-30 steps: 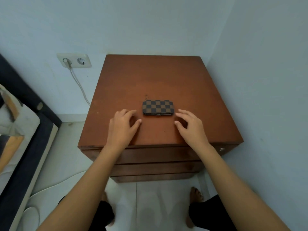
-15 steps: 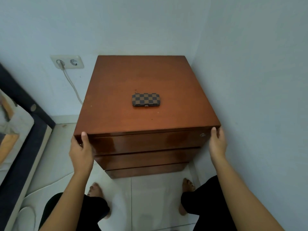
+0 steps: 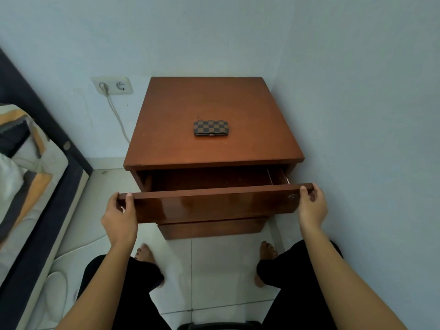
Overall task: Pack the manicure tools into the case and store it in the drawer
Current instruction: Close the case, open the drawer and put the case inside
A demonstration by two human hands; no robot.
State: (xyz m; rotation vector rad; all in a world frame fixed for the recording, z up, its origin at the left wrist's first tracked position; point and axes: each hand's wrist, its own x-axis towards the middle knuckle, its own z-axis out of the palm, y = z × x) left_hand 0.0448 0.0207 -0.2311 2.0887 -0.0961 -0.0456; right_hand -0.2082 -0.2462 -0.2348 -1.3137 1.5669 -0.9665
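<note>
View from above of a wooden nightstand [image 3: 214,108] standing in a room corner at the centre of the frame. The checkered case [image 3: 210,127], closed, lies flat near the middle of the tabletop [image 3: 166,139], well apart from both hands. The top drawer [image 3: 214,203] is pulled partway out; its dark interior shows between the cabinet edge and the drawer front, with no contents discernible. The left hand [image 3: 120,216] is closed on the left end of the drawer front, thumb over the top edge. The right hand [image 3: 312,207] is closed on the right end in the same manner, beside a small round lock [image 3: 292,196]. Below the open drawer, a lower drawer front [image 3: 212,229] sits shut. At upper left, a wall socket [image 3: 113,86] carries a plugged-in cable [image 3: 117,117] running down behind the nightstand. A bed [image 3: 26,177] occupies the left edge. Bare feet and dark trousers appear on the tiled floor [image 3: 214,270] at the bottom.
</note>
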